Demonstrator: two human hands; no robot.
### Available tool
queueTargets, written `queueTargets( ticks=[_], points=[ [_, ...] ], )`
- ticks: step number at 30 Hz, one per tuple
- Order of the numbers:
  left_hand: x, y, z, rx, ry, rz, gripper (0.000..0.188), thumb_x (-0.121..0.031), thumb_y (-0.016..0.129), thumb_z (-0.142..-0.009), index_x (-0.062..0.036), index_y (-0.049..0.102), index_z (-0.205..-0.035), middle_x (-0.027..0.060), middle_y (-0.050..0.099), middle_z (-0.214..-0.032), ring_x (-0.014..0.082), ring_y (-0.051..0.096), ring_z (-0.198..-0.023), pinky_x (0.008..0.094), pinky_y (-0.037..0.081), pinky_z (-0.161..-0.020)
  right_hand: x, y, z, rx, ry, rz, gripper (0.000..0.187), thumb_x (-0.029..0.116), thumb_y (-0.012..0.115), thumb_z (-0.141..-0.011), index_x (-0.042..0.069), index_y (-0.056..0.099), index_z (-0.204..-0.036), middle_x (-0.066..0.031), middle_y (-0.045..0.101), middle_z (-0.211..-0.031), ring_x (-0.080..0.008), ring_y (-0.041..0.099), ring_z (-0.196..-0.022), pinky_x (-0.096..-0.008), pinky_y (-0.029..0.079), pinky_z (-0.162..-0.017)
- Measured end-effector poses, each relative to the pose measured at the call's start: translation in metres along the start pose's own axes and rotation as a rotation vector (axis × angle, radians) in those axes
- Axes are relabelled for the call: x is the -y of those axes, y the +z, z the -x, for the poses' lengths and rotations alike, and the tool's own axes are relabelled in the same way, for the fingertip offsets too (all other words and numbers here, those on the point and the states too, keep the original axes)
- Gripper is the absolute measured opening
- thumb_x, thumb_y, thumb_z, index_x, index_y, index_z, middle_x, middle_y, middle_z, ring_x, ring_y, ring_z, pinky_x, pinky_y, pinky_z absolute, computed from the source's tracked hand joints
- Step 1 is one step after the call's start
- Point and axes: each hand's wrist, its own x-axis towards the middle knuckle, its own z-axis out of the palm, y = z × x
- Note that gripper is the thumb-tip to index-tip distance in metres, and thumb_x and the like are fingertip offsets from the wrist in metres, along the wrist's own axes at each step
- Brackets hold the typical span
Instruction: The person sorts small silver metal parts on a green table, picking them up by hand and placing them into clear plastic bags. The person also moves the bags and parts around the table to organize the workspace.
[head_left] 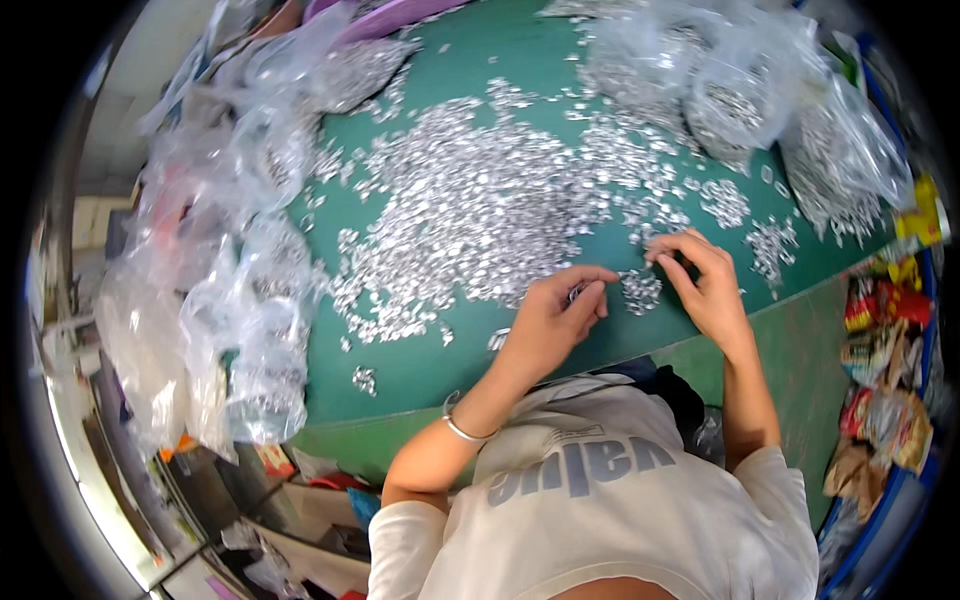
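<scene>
My left hand [560,318] is curled closed, with a few small silvery metal pieces [576,292] showing between its fingers; its index finger points right. To the right, my right hand [703,278] pinches thumb and forefinger on what looks like one small silvery piece, partly hidden by the fingertips. A small heap of the same pieces [641,291] lies on the green tabletop [600,345] between the hands. Beyond my left hand spreads a large loose pile of silvery pieces [480,195]; their exact kind is too small to tell.
Clear plastic bags [265,320] line the table's left side. More bags filled with silvery pieces [840,160] stand at the far right. Smaller heaps [772,245] lie right of my right hand. A purple basin [395,18] sits at the far edge. Colourful packets [885,305] fill a blue-edged rack at right.
</scene>
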Motion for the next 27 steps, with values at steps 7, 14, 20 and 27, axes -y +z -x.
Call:
queueTargets(
  ticks=[7, 14, 20, 27],
  points=[
    [0.006, -0.062, 0.099, -0.671, 0.26, 0.623, 0.026, -0.008, 0.048, -0.096, 0.007, 0.056, -0.116, 0.0133, 0.064, -0.102, 0.0198, 0.062, -0.097, 0.0315, 0.052, -0.081, 0.012, 0.028, 0.009, -0.046, 0.046, -0.099, 0.011, -0.007, 0.056, -0.086, -0.004, 0.062, -0.094, -0.0096, 0.063, -0.084, -0.0157, 0.061, -0.08, -0.024, 0.045, -0.073],
    [0.07, -0.143, 0.153, -1.413, 0.537, -0.041, 0.024, -0.007, 0.043, -0.098, 0.0054, 0.059, -0.112, 0.0098, 0.063, -0.098, 0.0159, 0.059, -0.09, 0.029, 0.048, -0.085, 0.014, 0.043, 0.009, -0.009, 0.044, -0.158, 0.013, -0.006, 0.054, -0.088, -0.004, 0.062, -0.098, -0.0073, 0.062, -0.086, -0.0126, 0.059, -0.081, -0.0229, 0.044, -0.073],
    [0.074, -0.127, 0.137, -1.214, 0.288, -1.033, 0.026, 0.002, 0.056, -0.085, 0.001, 0.054, -0.111, 0.0195, 0.048, -0.112, 0.037, 0.044, -0.107, 0.0431, 0.038, -0.092, 0.027, 0.044, 0.005, 0.03, -0.004, -0.055, 0.011, -0.005, 0.056, -0.086, -0.002, 0.063, -0.095, -0.0079, 0.063, -0.087, -0.0117, 0.059, -0.076, -0.0227, 0.043, -0.065],
    [0.077, -0.148, 0.136, -1.225, 0.302, -1.141, 0.022, 0.003, 0.059, -0.083, 0.0032, 0.051, -0.103, 0.0203, 0.048, -0.109, 0.0374, 0.045, -0.103, 0.0447, 0.038, -0.088, 0.05, 0.064, -0.021, 0.125, -0.187, 0.212, 0.031, 0.003, 0.066, -0.079, 0.002, 0.059, -0.109, -0.0137, 0.059, -0.115, -0.0321, 0.053, -0.11, -0.0381, 0.04, -0.094]
  ],
)
